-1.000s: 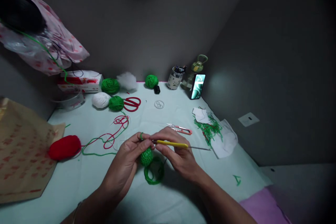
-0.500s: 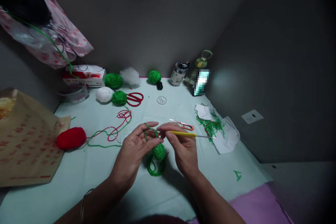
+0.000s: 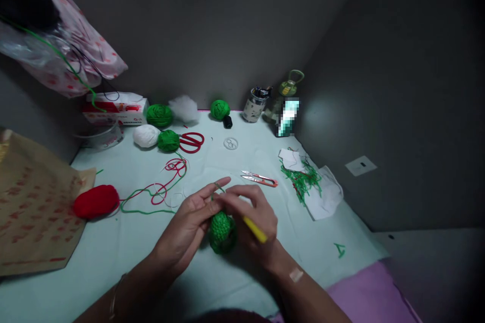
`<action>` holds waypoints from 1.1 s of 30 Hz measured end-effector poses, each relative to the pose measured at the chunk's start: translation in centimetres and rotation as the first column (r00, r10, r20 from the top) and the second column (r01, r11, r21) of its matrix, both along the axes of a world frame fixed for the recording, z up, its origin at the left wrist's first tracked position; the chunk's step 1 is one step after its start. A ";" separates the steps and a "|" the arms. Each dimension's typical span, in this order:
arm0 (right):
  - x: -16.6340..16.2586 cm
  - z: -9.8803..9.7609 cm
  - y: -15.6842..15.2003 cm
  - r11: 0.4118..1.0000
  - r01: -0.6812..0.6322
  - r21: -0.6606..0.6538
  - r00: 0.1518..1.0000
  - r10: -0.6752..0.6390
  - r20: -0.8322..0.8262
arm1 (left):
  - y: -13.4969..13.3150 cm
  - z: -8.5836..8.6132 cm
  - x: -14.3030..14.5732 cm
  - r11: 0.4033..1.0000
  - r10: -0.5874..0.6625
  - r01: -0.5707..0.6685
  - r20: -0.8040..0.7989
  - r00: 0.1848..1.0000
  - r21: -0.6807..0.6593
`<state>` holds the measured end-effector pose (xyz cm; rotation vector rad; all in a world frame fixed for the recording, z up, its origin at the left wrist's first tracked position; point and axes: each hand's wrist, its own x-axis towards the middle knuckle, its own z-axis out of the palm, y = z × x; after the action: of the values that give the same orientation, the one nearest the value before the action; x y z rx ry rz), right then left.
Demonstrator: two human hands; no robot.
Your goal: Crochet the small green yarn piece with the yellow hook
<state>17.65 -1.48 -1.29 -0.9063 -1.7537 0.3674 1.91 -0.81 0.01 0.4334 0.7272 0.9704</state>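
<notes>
Between thumb and fingers, my left hand [image 3: 189,222] pinches a green crocheted piece [image 3: 220,226] that hangs below the fingertips. Green yarn loops over its raised index finger. My right hand [image 3: 252,217] is closed around a crochet hook with a yellow handle [image 3: 255,229]; the handle slants down toward me. The hook's tip is hidden behind my fingers, close to the top of the green piece. Thread snips [image 3: 259,178] with an orange handle lie on the cloth just beyond my right hand.
A red yarn ball [image 3: 96,202] sits left beside a paper bag [image 3: 34,207], its strand tangled with green yarn. Red-handled scissors [image 3: 191,142], green yarn balls [image 3: 159,116] and a pen cup [image 3: 254,106] stand behind. Green yarn scraps [image 3: 303,176] lie on the right.
My right hand has turned, swinging the hook's yellow handle from level and rightward to slanting down toward me. The view has shifted slightly. My left hand keeps its pinch.
</notes>
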 end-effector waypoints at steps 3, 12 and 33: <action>0.6 0.2 0.6 0.977 -0.088 -0.196 0.922 0.005 -0.386 | 0.4 0.5 -0.4 1.000 -0.006 0.006 0.001 1.000 -0.019; -0.4 0.1 0.8 0.955 -0.169 -0.245 0.948 0.089 -0.307 | 0.1 -0.5 0.0 0.985 0.015 0.019 -0.196 0.981 0.172; 5.8 -1.0 5.7 0.931 0.214 -0.296 0.854 -0.031 0.519 | 1.4 -1.1 -0.6 0.967 0.236 -0.227 0.072 0.969 -0.112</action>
<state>23.41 4.19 -2.25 -1.4701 -2.1332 0.3797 1.31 0.58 -1.07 0.2179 0.7584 1.1578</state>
